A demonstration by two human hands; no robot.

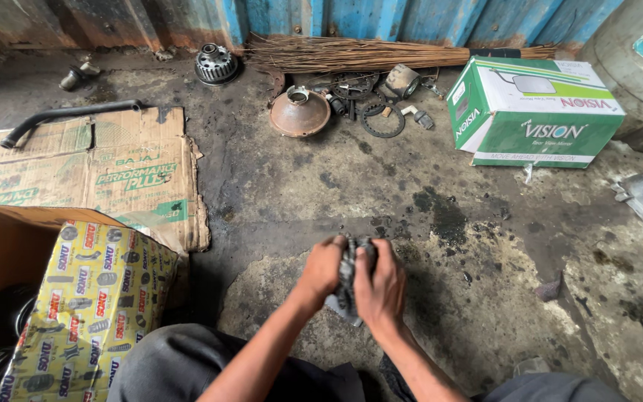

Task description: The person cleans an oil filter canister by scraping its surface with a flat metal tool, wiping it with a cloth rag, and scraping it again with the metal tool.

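**Two hands around a dirty rag**

The person crouches over a stained concrete floor [426,223], both hands meeting in front of the knees. The left hand [321,269] and the right hand [382,289] are curled shut around a grey, greasy rag [347,277], which is bunched between the palms, with a tail hanging below the right hand. Whether a small part lies inside the cloth cannot be told (the folds hide the middle).

To the left sits a yellow printed carton [91,313] beside flattened cardboard [113,175] with a black hose [61,117] at its far edge. Along the blue metal wall [381,16] lie a broom [366,53], a rusty dome-shaped cover [299,112], loose rings and gears [381,112], and a green-and-white box [537,112].

Judging from the grip, the wringing or wiping goes best with the cloth kept bunched, the hands twisting against each other, and a cleaner fold turned inward as the outer face loads with grease.
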